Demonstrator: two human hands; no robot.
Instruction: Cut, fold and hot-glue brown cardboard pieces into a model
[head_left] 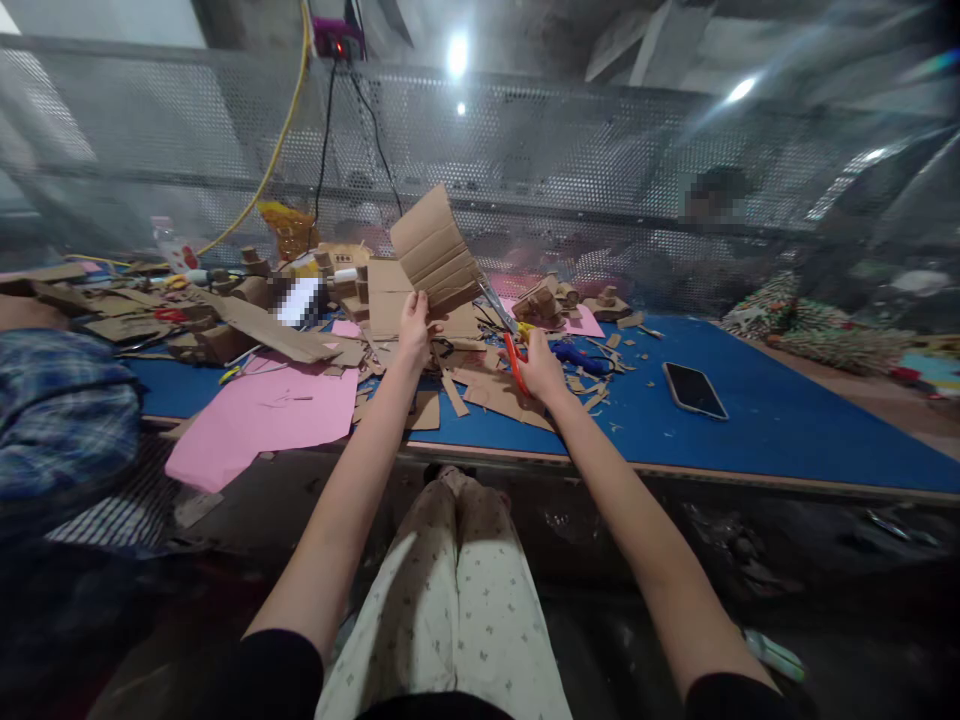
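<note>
My left hand (415,325) is closed on the lower edge of a folded cardboard piece (433,250), holding it upright above the blue table (787,420). My right hand (540,368) grips red-handled scissors (504,330). Their blades point up and left and meet the cardboard's right edge. Cardboard offcuts (495,392) lie on the table under both hands.
A pink paper sheet (262,410) hangs over the near table edge at left. A black phone (694,389) lies at right. Cardboard scraps and small cardboard models (551,303) crowd the back. A perforated metal screen (600,170) stands behind; a person sits beyond it.
</note>
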